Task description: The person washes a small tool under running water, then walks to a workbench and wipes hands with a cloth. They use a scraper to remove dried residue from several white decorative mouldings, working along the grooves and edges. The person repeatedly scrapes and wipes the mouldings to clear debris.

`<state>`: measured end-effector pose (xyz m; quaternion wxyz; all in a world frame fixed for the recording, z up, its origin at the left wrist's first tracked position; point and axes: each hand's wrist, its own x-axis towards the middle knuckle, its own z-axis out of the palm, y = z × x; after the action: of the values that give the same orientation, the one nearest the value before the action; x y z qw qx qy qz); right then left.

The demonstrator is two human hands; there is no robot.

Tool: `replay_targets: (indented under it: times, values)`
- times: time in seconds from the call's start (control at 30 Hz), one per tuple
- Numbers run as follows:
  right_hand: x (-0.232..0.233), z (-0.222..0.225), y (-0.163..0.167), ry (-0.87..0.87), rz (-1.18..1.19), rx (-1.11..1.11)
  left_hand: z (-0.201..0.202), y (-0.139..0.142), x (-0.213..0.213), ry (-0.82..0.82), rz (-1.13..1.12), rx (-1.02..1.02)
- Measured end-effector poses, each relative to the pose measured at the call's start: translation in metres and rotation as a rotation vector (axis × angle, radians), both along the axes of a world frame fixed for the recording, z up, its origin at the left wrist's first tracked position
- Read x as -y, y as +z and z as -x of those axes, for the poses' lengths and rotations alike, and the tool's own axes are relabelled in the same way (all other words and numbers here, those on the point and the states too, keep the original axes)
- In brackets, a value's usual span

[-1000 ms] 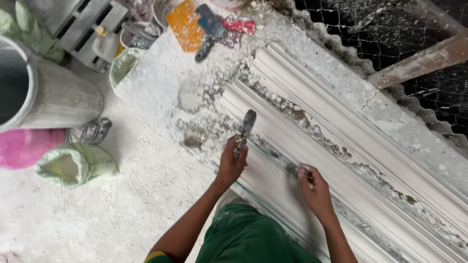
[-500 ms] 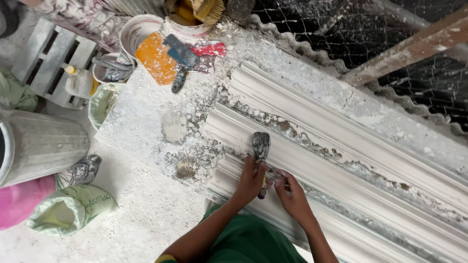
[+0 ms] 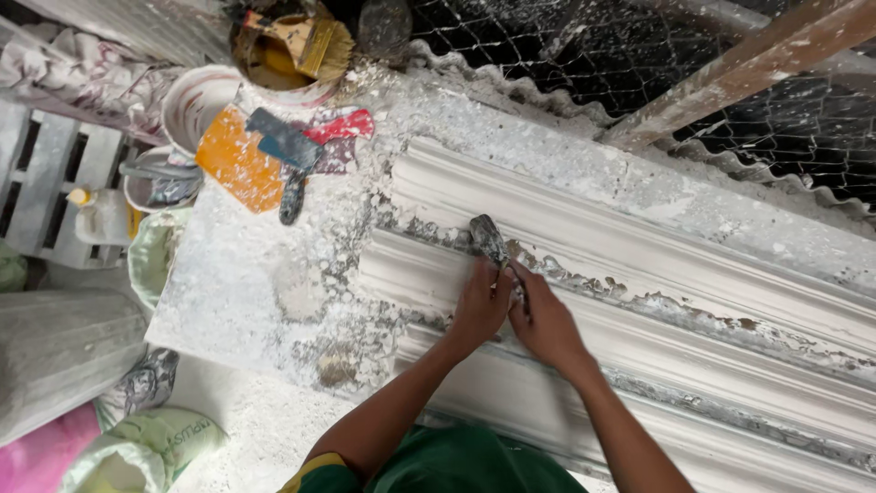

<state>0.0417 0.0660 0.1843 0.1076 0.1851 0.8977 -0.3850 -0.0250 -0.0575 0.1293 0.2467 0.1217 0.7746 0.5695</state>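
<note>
A long white plaster cornice moulding (image 3: 693, 283) lies across a plaster-caked work table (image 3: 246, 283), its grooves crusted with grey flakes. A plaster-covered putty knife (image 3: 490, 239) rests with its blade in a groove near the moulding's left end. My left hand (image 3: 481, 306) grips the knife's handle. My right hand (image 3: 545, 319) is pressed against the left one and closes on the same handle from the right. Both forearms reach up from the bottom edge of the view.
Beyond the table stand an orange trowel and dark scrapers (image 3: 274, 155), a bucket with a brush (image 3: 292, 46), and white tubs (image 3: 196, 100). Wire mesh and a wooden beam (image 3: 739, 73) run behind the moulding. Sacks (image 3: 137, 452) and a grey drum (image 3: 55, 356) sit at left.
My right hand came left along the moulding and joined my left hand on the putty knife. The knife moved a little further up the moulding, and the view shifted down and left.
</note>
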Motion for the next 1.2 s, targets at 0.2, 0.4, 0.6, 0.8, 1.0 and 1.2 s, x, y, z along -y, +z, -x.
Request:
replay_targets:
  times: [0.2,0.4,0.6,0.8,1.0,1.2]
  values:
    - [-0.094,0.073,-0.001,0.125,-0.261,0.093,0.072,-0.004,-0.036,0.055,0.169,-0.680]
    - [-0.167,0.155,-0.019,0.255,-0.284,0.391,0.143,-0.026,-0.102,-0.150,0.634,-0.816]
    - [-0.208,0.215,-0.016,0.480,-0.245,0.551,0.179,-0.048,-0.138,-0.339,0.659,-0.779]
    - [-0.124,0.307,-0.053,0.642,0.009,0.323,0.252,-0.050,-0.043,-0.389,1.092,-0.801]
    - [-0.090,0.331,-0.040,0.532,-0.019,0.344,0.289,-0.019,0.010,-0.152,0.748,-0.920]
    - [-0.103,0.271,-0.048,-0.003,0.353,0.208,0.243,-0.024,-0.048,0.074,0.006,-0.125]
